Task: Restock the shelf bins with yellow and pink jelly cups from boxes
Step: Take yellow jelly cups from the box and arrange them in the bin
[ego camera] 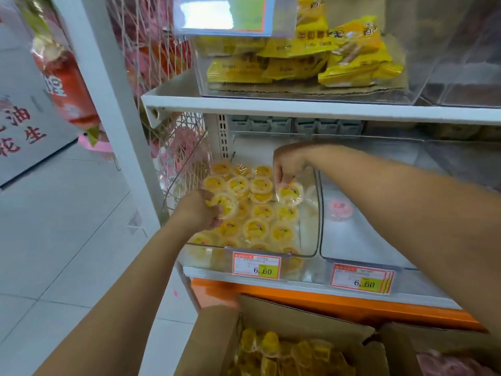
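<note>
My left hand [199, 210] curls round a yellow jelly cup [226, 203] over the near left of the clear bin [316, 218]. My right hand [287, 162] pinches a second cup [290, 192] by its rim over the bin's far right. Beneath them, rows of yellow cups [256, 227] fill the bin. The next bin [366, 240] holds one pink cup [340, 208]. Below the shelf stands an open cardboard box [284, 316].
</note>
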`<act>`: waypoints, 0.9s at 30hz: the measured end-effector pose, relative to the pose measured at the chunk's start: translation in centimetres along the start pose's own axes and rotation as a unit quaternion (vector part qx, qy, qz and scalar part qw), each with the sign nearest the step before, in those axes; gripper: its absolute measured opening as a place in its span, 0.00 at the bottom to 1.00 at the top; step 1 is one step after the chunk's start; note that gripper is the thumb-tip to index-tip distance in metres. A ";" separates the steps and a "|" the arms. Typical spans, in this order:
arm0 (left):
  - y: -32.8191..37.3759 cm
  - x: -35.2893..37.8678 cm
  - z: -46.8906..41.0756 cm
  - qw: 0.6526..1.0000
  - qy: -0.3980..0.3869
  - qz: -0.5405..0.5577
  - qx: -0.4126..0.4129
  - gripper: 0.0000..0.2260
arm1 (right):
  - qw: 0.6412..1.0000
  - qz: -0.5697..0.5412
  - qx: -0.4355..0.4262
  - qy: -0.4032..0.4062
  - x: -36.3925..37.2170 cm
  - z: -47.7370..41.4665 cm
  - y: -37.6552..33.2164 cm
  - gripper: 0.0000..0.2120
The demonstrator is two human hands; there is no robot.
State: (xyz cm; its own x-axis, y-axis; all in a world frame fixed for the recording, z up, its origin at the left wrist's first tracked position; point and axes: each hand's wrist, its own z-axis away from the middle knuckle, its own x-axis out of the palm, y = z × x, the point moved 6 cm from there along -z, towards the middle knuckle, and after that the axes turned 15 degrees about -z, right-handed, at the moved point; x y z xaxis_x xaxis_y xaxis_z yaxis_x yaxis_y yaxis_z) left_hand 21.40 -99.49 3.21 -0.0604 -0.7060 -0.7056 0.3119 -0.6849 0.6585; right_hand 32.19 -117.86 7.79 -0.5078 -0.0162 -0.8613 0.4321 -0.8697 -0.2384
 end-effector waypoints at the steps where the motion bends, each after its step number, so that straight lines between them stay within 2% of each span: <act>1: 0.0 -0.3 -0.2 0.999 0.008 -0.037 0.008 0.19 | 1.000 0.013 0.005 -0.009 0.1 -0.7 0.1 0.15; 6: 0.0 -0.6 -1.1 0.989 0.014 -0.140 0.036 0.18 | 0.998 0.060 0.011 -0.011 0.0 -2.8 0.3 0.11; 8: -0.1 -0.4 -1.6 0.986 -0.006 -0.163 0.035 0.18 | 0.997 0.077 0.006 0.009 -0.5 -3.2 0.4 0.07; 10: 0.0 -0.3 -1.7 0.984 -0.030 -0.174 0.029 0.20 | 0.996 0.079 0.010 0.035 -1.2 -3.4 0.8 0.07; 14: -0.1 -0.1 -1.4 0.992 -0.066 -0.104 -0.003 0.20 | 0.991 0.082 0.013 0.110 -1.5 -3.3 1.1 0.14; 16: -0.5 0.0 -1.7 0.994 -0.064 -0.087 -0.027 0.19 | 0.988 0.059 0.003 0.140 -1.3 -2.9 0.5 0.12; 18: -0.8 0.2 -1.8 0.992 -0.064 -0.097 -0.037 0.19 | 0.988 -0.014 -0.006 0.153 -1.0 -2.2 -1.0 0.09; 20: -0.4 0.2 -1.4 0.992 -0.057 -0.115 -0.018 0.20 | 0.983 -0.118 -0.037 0.135 -0.4 -1.8 -3.3 0.06; 23: 0.5 -0.2 -1.0 0.978 -0.014 -0.203 0.037 0.21 | 0.962 -0.268 -0.053 0.019 2.4 -2.1 -6.7 0.08; 27: 0.9 -0.7 -0.4 0.959 0.018 -0.279 0.038 0.23 | 0.931 -0.351 0.072 -0.067 5.7 -3.5 -7.4 0.07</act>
State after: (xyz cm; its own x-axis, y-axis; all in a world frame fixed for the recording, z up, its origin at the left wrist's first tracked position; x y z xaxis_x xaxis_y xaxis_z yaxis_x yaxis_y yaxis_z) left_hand 22.09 -99.49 4.18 -0.1652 -0.2202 -0.9614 0.1695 -0.9666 0.1923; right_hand 28.73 -109.77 3.11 -0.7196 0.5290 -0.4498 -0.1419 -0.7461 -0.6505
